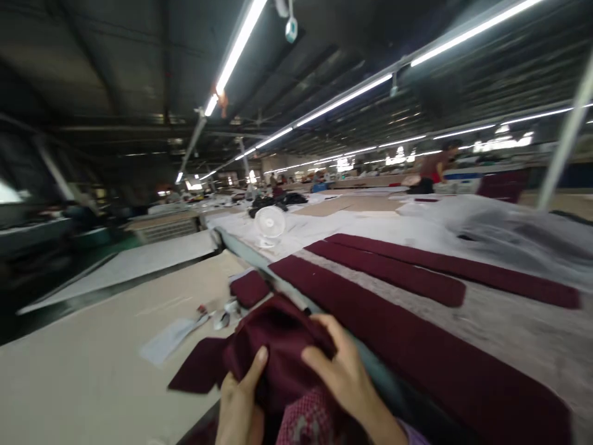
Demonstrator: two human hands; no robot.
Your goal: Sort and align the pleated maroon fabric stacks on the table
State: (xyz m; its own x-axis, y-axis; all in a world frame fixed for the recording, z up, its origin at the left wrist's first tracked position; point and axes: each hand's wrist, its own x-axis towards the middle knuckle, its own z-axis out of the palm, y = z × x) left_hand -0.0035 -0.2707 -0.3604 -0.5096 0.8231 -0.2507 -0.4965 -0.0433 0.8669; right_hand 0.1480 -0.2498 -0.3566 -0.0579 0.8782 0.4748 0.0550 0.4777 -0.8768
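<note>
Checked fabric: small red-and-white checks, at the bottom centre of the frame, below the cloth in hand
Left hand: grips the maroon cloth at lower centre, thumb pressed on top
Right hand: pinches the same cloth from the right, between thumb and fingers
Maroon cloth: smooth and softly folded, bunched between both hands at lower centre
Cream table: flat and pale, across the lower left, bearing an angular maroon piece, a white paper and a smaller maroon piece with rounded corners
Maroon strips: three long, flat lengths with rounded ends, running from centre to lower right on a mottled grey-white surface
Fan: white and round, just above centre
Clear sheeting: crumpled and translucent, at right
Black heap: loose and soft-looking, behind the fan
Person: in a dark red top, upper right, blurred
Tube lights: bright, straight rows beneath a dark ribbed roof
</note>
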